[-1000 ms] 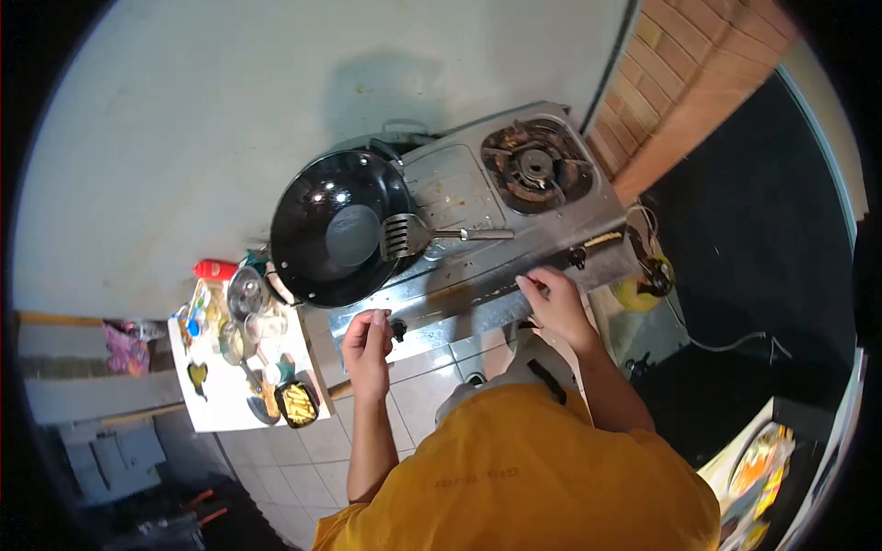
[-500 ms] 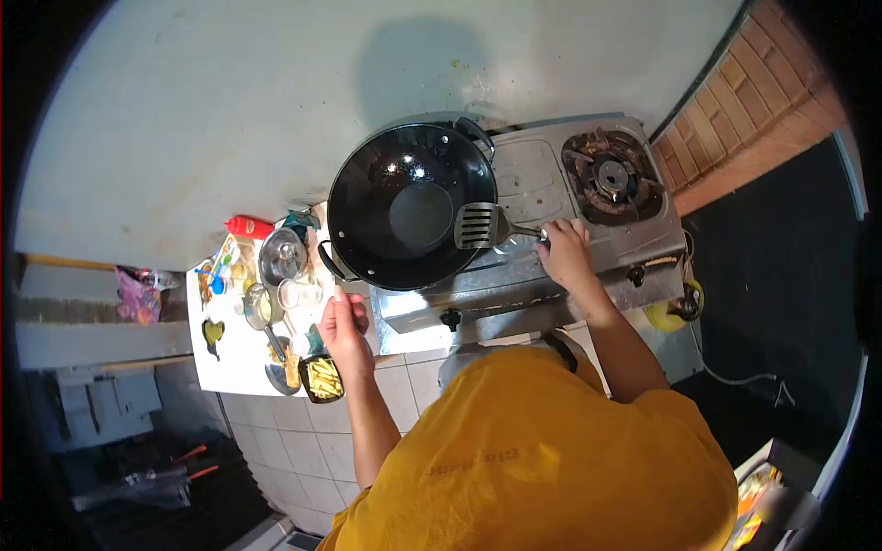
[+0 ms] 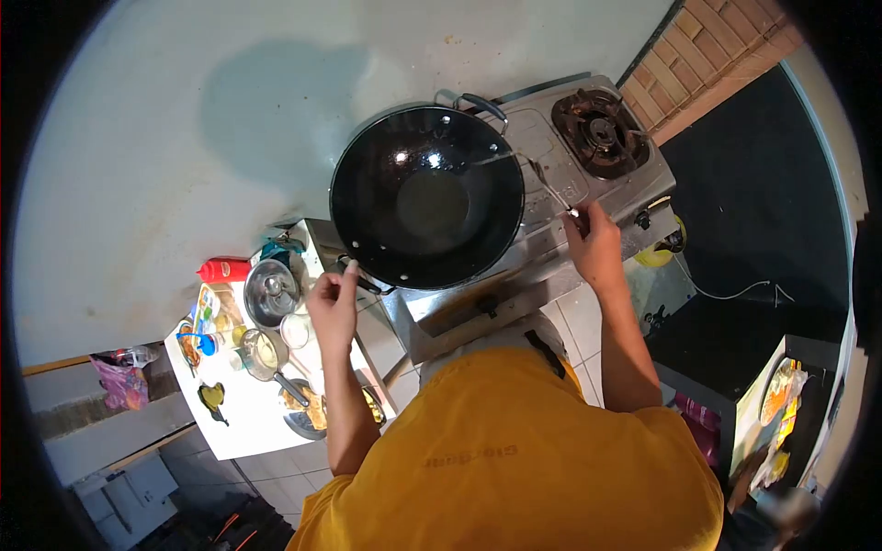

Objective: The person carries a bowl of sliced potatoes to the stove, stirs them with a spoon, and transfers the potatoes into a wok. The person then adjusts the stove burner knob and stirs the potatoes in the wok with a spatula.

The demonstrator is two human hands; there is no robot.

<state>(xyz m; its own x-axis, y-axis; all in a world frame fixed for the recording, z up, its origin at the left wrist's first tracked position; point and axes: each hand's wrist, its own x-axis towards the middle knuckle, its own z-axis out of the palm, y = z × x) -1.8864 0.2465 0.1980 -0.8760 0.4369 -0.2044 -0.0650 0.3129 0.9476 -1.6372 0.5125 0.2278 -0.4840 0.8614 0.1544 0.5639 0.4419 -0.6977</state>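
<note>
A large black wok (image 3: 432, 207) sits over the left burner of the stove, with an oily sheen and bright reflections inside. My left hand (image 3: 333, 312) is at its near-left handle (image 3: 369, 286), thumb and fingers closed around it. In my right hand (image 3: 597, 250) is the handle of a slotted metal spatula (image 3: 542, 179). The spatula is turned edge-on, and its blade reaches over the wok's right rim. I cannot tell whether the blade touches the wok's inside.
The steel stove (image 3: 542, 266) has a bare right burner (image 3: 602, 134). To the left, a white table (image 3: 248, 432) holds a metal bowl (image 3: 272, 294), a red bottle (image 3: 223, 270), a small saucepan (image 3: 263, 353) and a plate of food (image 3: 308, 409). A wall rises behind the wok.
My left hand has come up to the wok's handle and closed on it. My right hand has lifted and turned the spatula from flat to edge-on. The view has shifted.
</note>
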